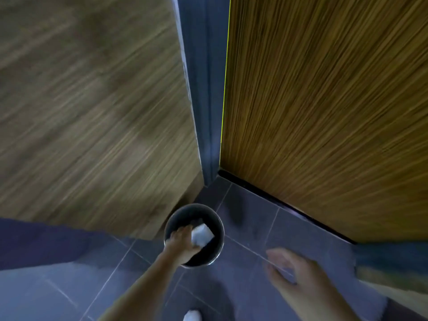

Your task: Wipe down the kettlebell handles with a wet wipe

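The left hand (183,242) reaches over the mouth of a round dark waste bin (214,251) standing on the grey tiled floor (250,230) in the corner by a wooden door (324,112). Its fingers pinch a crumpled white wet wipe (202,234) just above the bin's opening. The right hand (289,272), blurred, hangs empty with fingers spread loosely. No kettlebell shows.
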Demonstrator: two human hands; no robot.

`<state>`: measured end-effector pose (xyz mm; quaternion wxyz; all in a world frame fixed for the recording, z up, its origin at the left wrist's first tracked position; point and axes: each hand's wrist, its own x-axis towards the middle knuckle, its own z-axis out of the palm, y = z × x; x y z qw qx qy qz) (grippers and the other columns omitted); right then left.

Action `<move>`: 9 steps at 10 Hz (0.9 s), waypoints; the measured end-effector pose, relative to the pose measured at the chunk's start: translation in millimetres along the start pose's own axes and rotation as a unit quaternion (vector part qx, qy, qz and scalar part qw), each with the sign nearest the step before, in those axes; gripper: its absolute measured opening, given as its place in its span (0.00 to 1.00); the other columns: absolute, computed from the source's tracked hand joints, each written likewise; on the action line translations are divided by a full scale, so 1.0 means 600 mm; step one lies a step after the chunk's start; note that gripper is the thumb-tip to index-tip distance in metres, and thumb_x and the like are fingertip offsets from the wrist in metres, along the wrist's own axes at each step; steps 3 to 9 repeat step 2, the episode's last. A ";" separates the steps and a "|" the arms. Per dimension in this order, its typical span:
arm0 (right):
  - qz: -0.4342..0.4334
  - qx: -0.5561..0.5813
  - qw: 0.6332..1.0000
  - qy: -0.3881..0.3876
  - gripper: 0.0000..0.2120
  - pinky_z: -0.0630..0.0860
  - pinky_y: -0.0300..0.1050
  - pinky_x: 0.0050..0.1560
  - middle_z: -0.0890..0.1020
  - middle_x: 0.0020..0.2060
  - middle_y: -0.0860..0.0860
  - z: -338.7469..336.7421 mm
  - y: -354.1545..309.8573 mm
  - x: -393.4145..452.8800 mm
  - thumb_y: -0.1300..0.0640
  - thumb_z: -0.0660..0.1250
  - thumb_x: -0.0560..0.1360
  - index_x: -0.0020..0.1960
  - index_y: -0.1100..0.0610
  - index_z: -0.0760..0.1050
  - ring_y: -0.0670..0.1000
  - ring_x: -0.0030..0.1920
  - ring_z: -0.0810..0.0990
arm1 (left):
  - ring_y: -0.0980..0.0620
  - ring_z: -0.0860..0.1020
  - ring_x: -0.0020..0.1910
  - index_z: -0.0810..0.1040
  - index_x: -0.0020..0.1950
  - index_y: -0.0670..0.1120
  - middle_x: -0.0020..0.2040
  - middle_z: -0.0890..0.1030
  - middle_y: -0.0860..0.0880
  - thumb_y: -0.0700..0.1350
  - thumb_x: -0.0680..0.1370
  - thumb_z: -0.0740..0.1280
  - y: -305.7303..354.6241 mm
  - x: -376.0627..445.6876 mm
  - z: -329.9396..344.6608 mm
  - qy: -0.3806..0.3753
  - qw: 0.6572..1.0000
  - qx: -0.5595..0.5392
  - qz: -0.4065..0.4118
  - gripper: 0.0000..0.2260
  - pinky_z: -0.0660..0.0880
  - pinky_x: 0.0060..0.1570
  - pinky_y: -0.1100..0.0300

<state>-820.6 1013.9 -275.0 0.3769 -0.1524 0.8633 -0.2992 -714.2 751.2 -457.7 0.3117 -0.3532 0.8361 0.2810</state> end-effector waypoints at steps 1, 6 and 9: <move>0.013 0.008 1.000 0.016 0.12 0.72 0.21 0.46 0.84 0.41 0.29 0.010 0.036 -0.004 0.53 0.77 0.72 0.44 0.37 0.78 0.27 0.47 0.80 | 0.44 0.70 0.73 0.62 0.80 0.48 0.75 0.71 0.47 0.58 0.79 0.67 -0.006 -0.008 0.007 0.034 0.999 -0.018 0.005 0.33 0.67 0.72 0.51; 0.020 0.026 0.999 0.034 0.11 0.76 0.26 0.51 0.85 0.41 0.31 -0.012 0.026 -0.025 0.53 0.77 0.71 0.46 0.39 0.78 0.26 0.48 0.80 | 0.48 0.71 0.71 0.65 0.78 0.50 0.73 0.73 0.50 0.58 0.79 0.65 0.021 -0.049 -0.017 0.075 0.994 -0.063 0.044 0.29 0.68 0.71 0.52; 0.020 0.026 0.999 0.034 0.11 0.76 0.26 0.51 0.85 0.41 0.31 -0.012 0.026 -0.025 0.53 0.77 0.71 0.46 0.39 0.78 0.26 0.48 0.80 | 0.48 0.71 0.71 0.65 0.78 0.50 0.73 0.73 0.50 0.58 0.79 0.65 0.021 -0.049 -0.017 0.075 0.994 -0.063 0.044 0.29 0.68 0.71 0.52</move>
